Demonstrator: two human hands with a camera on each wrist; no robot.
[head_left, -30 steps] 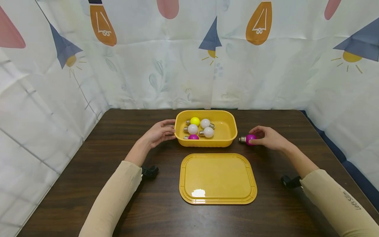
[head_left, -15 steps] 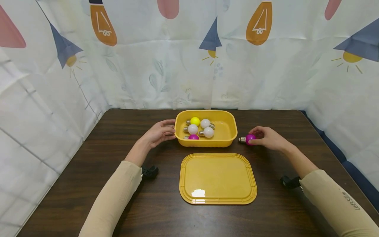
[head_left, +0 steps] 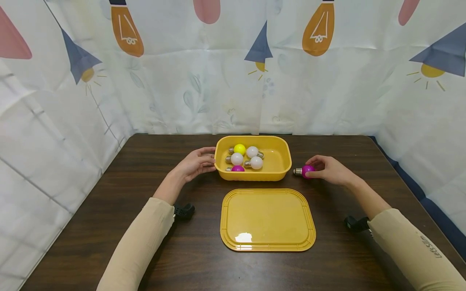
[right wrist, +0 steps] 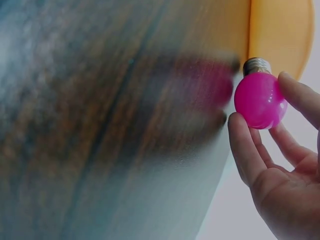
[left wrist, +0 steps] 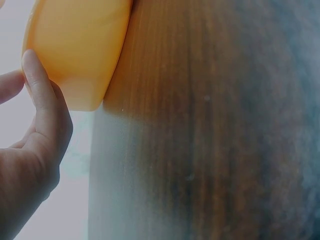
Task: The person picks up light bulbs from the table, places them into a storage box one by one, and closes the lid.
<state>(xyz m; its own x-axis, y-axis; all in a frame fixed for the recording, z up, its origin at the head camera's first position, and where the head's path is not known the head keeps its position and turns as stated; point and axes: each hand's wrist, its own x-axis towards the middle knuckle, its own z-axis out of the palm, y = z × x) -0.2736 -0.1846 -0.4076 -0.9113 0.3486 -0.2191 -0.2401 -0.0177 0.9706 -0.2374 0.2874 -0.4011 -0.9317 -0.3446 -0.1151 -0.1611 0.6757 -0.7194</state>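
Note:
A purple light bulb [head_left: 308,171] lies on its side beside the right end of a yellow tub [head_left: 278,176], its metal screw base pointing left. My right hand [head_left: 329,169] holds its round glass between thumb and fingers; in the right wrist view the bulb [right wrist: 260,100] sits close to the table, reflected in its surface. At the tub's left end, my left hand [head_left: 194,163] touches the outer wall with its fingertips. Inside the tub lie a yellow bulb [head_left: 240,149], white bulbs [head_left: 256,163] and another purple bulb [head_left: 238,168], partly hidden by the front wall.
A flat yellow lid [head_left: 268,220] lies on the dark wooden table [head_left: 196,250] in front of the tub. Behind the table hangs a white curtain [head_left: 225,93] printed with lamps. Black wrist devices [head_left: 184,211] show below both forearms.

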